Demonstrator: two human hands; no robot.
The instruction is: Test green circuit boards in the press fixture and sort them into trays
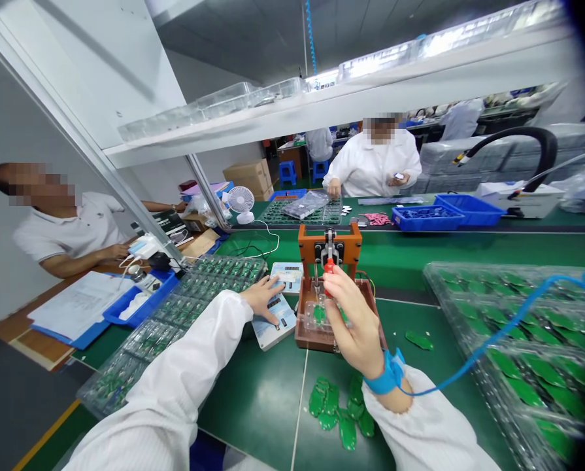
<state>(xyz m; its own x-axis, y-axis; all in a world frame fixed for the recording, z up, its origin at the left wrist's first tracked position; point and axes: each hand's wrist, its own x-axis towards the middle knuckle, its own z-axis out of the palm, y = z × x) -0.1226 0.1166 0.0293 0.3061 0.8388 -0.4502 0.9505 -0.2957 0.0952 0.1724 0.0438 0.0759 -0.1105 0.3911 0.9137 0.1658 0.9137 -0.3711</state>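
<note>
My right hand (353,322), with a blue wrist strap (386,374) on it, has its fingers around the red handle (328,267) of a toggle clamp. The clamp sits on an orange and brown test fixture (302,248). Part of a green circuit board (318,314) shows in the fixture under the clamp, partly behind my hand. My left hand (263,299) lies with fingers spread on the white and blue meter boxes (272,331) left of the fixture. Several loose green boards (347,428) lie on the green mat in front.
Clear trays of green boards stand at the right (522,366) and left (174,327). One loose board (418,340) lies right of the fixture. Behind are blue bins (427,219), a small fan (242,204) and an overhead shelf (272,121). Co-workers sit opposite and at left.
</note>
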